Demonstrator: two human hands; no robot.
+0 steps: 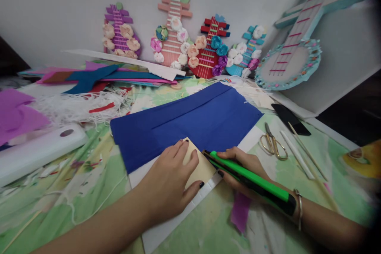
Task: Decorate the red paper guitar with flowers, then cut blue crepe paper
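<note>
My left hand [169, 176] lies with its fingers spread, pressing on a cream piece of card [200, 169]. The card rests over a folded sheet of blue paper [190, 121] and a white sheet [169, 224] beneath it. In my right hand [247, 162] is a green and black utility knife [250, 178]. Its tip is at the right edge of the card, close to the blue paper; whether the blade touches the paper I cannot tell. A small purple paper strip [240, 211] lies under the right forearm's side of the work.
Gold-handled scissors [272, 143], a white stick [296, 154] and a wooden skewer [306, 149] lie at right. At left are white string [80, 107], coloured paper [95, 75] and a white glue gun-like object [41, 152]. Several decorated paper guitars [208, 53] lean against the wall.
</note>
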